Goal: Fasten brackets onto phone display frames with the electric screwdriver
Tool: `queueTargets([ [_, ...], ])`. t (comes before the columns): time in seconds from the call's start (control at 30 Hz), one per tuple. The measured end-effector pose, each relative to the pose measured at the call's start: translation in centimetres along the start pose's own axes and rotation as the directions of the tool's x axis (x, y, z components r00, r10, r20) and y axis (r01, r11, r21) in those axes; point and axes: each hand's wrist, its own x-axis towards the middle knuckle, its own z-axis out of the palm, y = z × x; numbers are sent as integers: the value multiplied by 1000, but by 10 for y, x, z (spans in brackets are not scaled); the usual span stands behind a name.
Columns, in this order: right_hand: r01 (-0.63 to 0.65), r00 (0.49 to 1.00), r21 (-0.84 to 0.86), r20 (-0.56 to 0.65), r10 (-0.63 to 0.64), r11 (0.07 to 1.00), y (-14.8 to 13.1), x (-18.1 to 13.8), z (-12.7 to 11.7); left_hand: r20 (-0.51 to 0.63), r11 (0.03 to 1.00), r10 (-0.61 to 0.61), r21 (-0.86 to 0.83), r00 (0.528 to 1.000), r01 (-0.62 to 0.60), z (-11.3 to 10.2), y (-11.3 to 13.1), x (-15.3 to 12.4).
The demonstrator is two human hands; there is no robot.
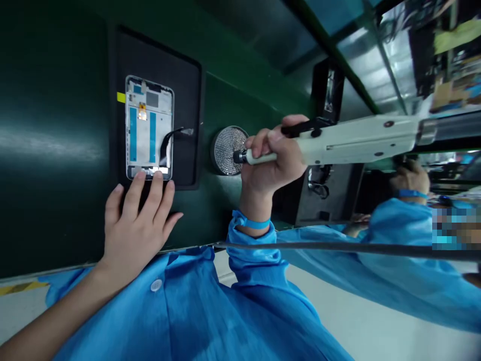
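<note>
My left hand (pixel 137 223) lies with fingers spread, its fingertips on the lower edge of an opened phone or small tablet (pixel 143 138). Blue strips, an orange-and-white connector patch and a black flex cable (pixel 167 143) show on the device's inner side, and a yellow tab (pixel 121 97) sticks out at its left. Under it is a black tray (pixel 186 105). My right hand (pixel 274 150) is wrapped round a white electric screwdriver (pixel 361 140). The tool's dark tip is over a round dish of small metal screws (pixel 225 150); whether it touches them I cannot tell.
The green bench top (pixel 56 140) carries the tray and dish. To the right stand a grey bin (pixel 319 200) with dark parts and a black holder (pixel 328 90). A co-worker's blue sleeve (pixel 394 225) and hand (pixel 411 178) are close by. A grey cable (pixel 338 246) crosses near my right wrist.
</note>
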Motion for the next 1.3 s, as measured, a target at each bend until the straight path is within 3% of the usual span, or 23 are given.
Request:
queueTargets([
  [0.07, -31, 959, 55, -281, 45, 998, 26, -5, 15, 6, 1000, -4, 6, 1000, 4, -1, 0, 1],
  [0.13, -49, 899, 119, -427, 95, 992, 47, -9, 25, 11, 1000, -9, -5, 1000, 9, -1, 0, 1],
  [0.3, -143, 968, -36, -215, 132, 989, 62, -11, 28, 53, 998, -36, -58, 998, 39, -2, 0, 0],
  [0.5, -201, 969, -31, -153, 194, 979, 59, -11, 27, 57, 999, -23, -37, 998, 26, -3, 1, 1],
  [0.6, -182, 965, -46, -202, 169, 982, 61, -10, 29, 53, 999, -17, -29, 998, 19, -3, 1, 1],
  [0.77, -261, 919, 22, -301, 255, 965, 50, -12, 24, 51, 1000, 5, -19, 999, -4, -3, 1, 1],
  [0.97, -164, 942, -23, -299, 150, 986, 53, -10, 29, 51, 996, -42, -82, 998, 46, -2, 2, 0],
  [1.1, -46, 860, 105, -501, 93, 993, 70, -6, 39, 39, 991, -57, -123, 998, 61, -1, 3, 0],
  [1.2, -65, 844, 202, -511, 162, 977, 66, -5, 39, 39, 992, -45, -116, 998, 50, -1, 3, 0],
  [1.3, -19, 822, 175, -557, 115, 984, 50, -3, 43, 34, 991, -52, -118, 998, 55, 0, 4, 0],
])
